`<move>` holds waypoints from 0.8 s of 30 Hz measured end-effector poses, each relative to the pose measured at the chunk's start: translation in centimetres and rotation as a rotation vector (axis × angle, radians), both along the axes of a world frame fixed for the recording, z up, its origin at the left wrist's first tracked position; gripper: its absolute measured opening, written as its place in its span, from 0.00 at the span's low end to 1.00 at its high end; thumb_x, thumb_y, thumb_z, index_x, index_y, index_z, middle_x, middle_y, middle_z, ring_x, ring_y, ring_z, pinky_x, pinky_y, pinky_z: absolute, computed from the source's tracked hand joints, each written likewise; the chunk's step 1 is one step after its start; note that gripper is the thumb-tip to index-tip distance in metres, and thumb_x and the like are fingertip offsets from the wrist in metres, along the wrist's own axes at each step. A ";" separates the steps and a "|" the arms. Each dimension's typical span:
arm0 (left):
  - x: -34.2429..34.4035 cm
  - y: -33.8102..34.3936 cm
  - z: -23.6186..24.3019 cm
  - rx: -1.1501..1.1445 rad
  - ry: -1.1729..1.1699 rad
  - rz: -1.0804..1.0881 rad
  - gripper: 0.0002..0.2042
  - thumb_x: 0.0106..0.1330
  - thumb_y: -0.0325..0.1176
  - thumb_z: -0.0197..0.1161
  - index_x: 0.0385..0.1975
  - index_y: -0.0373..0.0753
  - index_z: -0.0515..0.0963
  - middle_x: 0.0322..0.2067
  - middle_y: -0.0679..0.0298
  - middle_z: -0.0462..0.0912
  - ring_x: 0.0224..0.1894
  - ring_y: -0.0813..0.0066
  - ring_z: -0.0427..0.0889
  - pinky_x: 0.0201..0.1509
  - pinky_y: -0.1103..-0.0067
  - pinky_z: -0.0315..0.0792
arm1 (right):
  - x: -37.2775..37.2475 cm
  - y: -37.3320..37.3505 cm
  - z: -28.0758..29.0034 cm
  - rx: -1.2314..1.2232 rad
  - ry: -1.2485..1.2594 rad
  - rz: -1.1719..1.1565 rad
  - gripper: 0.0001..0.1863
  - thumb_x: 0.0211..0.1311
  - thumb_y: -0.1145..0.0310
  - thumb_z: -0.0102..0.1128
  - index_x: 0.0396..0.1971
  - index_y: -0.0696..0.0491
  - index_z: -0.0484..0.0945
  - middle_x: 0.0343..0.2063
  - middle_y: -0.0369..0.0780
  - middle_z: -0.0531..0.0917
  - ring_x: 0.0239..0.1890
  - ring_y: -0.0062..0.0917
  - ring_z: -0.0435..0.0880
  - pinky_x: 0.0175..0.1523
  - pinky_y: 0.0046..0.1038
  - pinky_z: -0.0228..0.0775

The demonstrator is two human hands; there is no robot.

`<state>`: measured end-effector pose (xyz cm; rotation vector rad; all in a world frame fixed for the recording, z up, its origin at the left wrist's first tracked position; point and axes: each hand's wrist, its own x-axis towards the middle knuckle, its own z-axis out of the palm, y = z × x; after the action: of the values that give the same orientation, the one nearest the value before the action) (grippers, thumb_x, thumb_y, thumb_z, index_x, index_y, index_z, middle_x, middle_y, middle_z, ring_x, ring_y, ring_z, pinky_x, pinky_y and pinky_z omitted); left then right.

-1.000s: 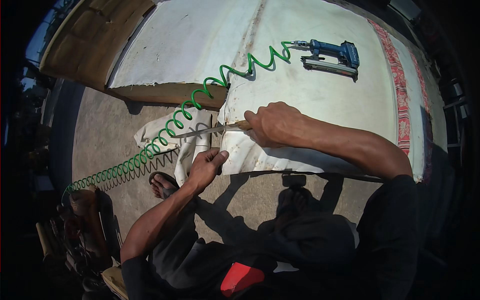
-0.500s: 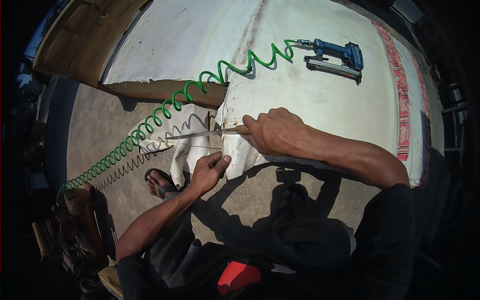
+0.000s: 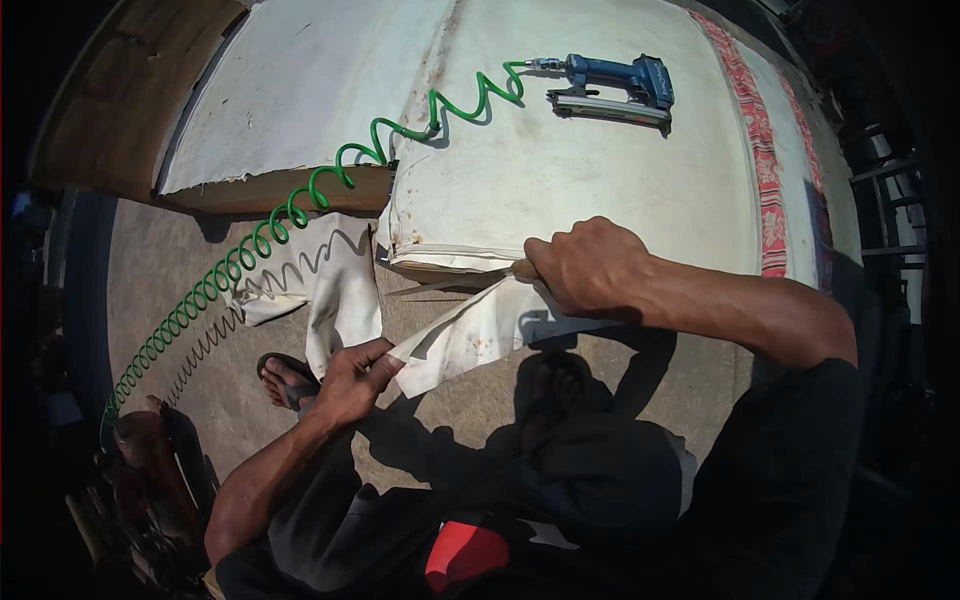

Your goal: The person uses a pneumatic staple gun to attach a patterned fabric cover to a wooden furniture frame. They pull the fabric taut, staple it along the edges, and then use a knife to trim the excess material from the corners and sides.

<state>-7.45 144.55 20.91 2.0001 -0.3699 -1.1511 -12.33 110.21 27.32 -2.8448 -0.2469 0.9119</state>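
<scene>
My left hand is closed on the corner of a loose white fabric flap, pulling it taut toward the lower left. The flap hangs from the near edge of a large white-covered panel. In my right hand is a knife with a wooden handle, gripped in a fist at that edge. Its long thin blade points left, in the gap between the panel's edge and the flap, partly in shadow. Behind the right hand, a blue staple gun lies on the panel.
A coiled green air hose runs from the staple gun down to the lower left. A cut white fabric piece lies on the concrete floor by my sandalled foot. A wooden frame stands at the far left; patterned red cloth crosses the panel's right side.
My left hand has taken the flap's corner and drawn it down and left. My right hand has moved the knife rightward along the panel's edge, and the flap now hangs away from it.
</scene>
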 end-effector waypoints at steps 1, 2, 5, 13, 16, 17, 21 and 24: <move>0.2 0.9 -0.1 -0.033 0.027 -0.002 0.13 0.75 0.38 0.60 0.34 0.33 0.81 0.18 0.71 0.71 0.23 0.84 0.65 0.27 0.78 0.61 | -1.1 -0.9 0.6 -0.031 0.004 -0.025 0.13 0.69 0.61 0.53 0.39 0.58 0.78 0.25 0.50 0.86 0.29 0.44 0.88 0.36 0.42 0.81; 0.7 1.5 -0.3 -0.008 0.018 -0.078 0.12 0.75 0.36 0.59 0.36 0.33 0.81 0.20 0.73 0.72 0.25 0.85 0.66 0.29 0.79 0.61 | -2.1 -1.7 1.5 -0.062 0.009 -0.050 0.14 0.70 0.61 0.53 0.40 0.57 0.79 0.26 0.50 0.86 0.29 0.44 0.88 0.36 0.42 0.81; 0.9 1.8 0.4 -0.030 0.033 -0.102 0.11 0.75 0.36 0.60 0.37 0.32 0.81 0.21 0.74 0.73 0.26 0.86 0.66 0.31 0.79 0.62 | -4.9 -4.0 3.2 -0.109 -0.002 -0.107 0.15 0.70 0.60 0.53 0.40 0.57 0.80 0.25 0.50 0.86 0.27 0.45 0.87 0.36 0.43 0.80; 0.2 -3.3 3.8 0.186 0.203 -0.512 0.18 0.73 0.43 0.62 0.29 0.33 0.80 0.20 0.70 0.75 0.24 0.84 0.67 0.30 0.78 0.64 | -4.7 -3.4 2.3 0.016 -0.122 -0.078 0.14 0.65 0.65 0.53 0.41 0.59 0.81 0.32 0.51 0.87 0.35 0.45 0.88 0.41 0.43 0.82; 0.2 -4.8 4.6 0.189 0.203 -0.598 0.18 0.74 0.45 0.61 0.31 0.33 0.82 0.21 0.67 0.79 0.25 0.81 0.72 0.33 0.76 0.68 | -2.8 -2.2 -0.4 -0.001 -0.108 -0.044 0.14 0.63 0.66 0.53 0.41 0.59 0.82 0.31 0.49 0.88 0.34 0.44 0.89 0.41 0.42 0.82; 0.3 -5.0 4.6 0.203 0.197 -0.635 0.18 0.74 0.45 0.61 0.32 0.33 0.82 0.21 0.67 0.79 0.26 0.81 0.73 0.34 0.76 0.69 | -3.1 -2.5 -0.7 -0.002 -0.117 -0.040 0.14 0.63 0.66 0.54 0.40 0.59 0.82 0.31 0.49 0.88 0.34 0.44 0.89 0.41 0.41 0.82; 1.3 -2.9 5.6 0.259 0.207 -0.661 0.15 0.73 0.43 0.61 0.34 0.35 0.83 0.22 0.67 0.80 0.29 0.79 0.75 0.36 0.75 0.69 | -4.4 -4.4 -0.2 -0.127 -0.025 0.067 0.15 0.64 0.61 0.55 0.40 0.56 0.81 0.28 0.48 0.87 0.32 0.42 0.89 0.40 0.41 0.81; 1.3 -3.0 7.8 0.433 0.256 -0.848 0.13 0.73 0.40 0.60 0.38 0.35 0.83 0.25 0.66 0.81 0.31 0.77 0.76 0.38 0.75 0.70 | -8.0 -8.3 0.0 -0.245 0.013 0.053 0.14 0.64 0.59 0.56 0.39 0.54 0.80 0.26 0.47 0.87 0.30 0.41 0.89 0.37 0.42 0.80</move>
<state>-6.19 141.50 28.73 2.0547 -0.9537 -2.1346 -20.37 101.88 27.30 -3.0670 -0.2235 1.0376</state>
